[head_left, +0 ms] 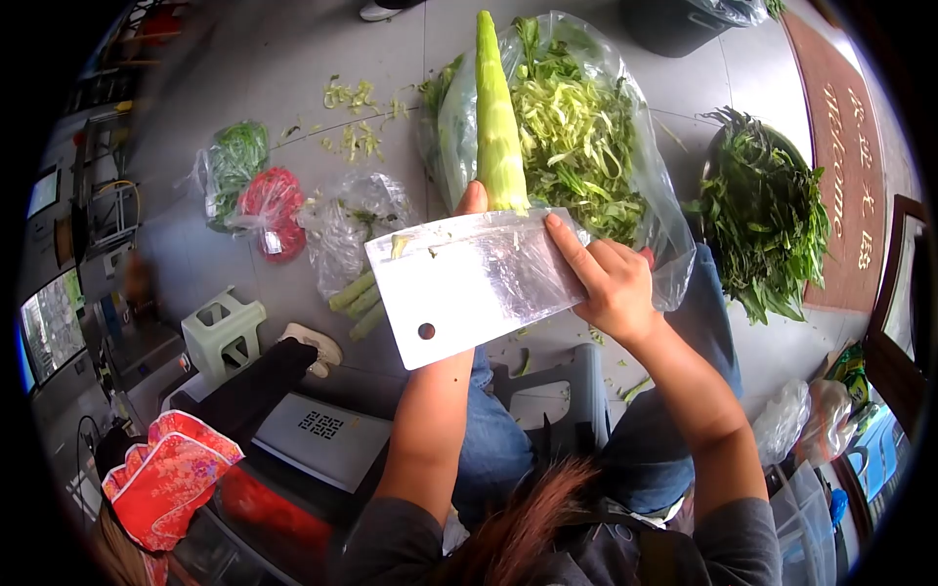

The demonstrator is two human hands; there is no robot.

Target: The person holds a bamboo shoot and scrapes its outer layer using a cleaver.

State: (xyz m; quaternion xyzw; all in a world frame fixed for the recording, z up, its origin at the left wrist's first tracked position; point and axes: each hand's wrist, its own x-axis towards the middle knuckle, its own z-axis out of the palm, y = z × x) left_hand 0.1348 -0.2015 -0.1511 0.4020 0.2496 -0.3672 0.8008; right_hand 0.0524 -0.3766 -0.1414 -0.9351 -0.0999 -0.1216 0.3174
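Observation:
A wide cleaver blade [479, 278] with a round hole near one corner lies across the middle of the view. My right hand [616, 288] is closed round its right end, the index finger stretched along the blade. Above the blade a long, peeled green stem [498, 137] points away from me, its lower end at the blade's upper edge. My left hand [471, 200] is mostly hidden behind the blade; only a fingertip shows beside the stem's base. Behind the stem, an open clear bag [650, 186] holds leaves and pale green peelings [576, 127].
Leafy greens [767, 210] fill a round container at the right. Bags of green [237, 156] and red [277, 205] produce lie at the left, near cut stems [362, 303]. A pale stool [223, 327], a dark bin [669, 24] and a person in red patterned clothing [166, 479] are around.

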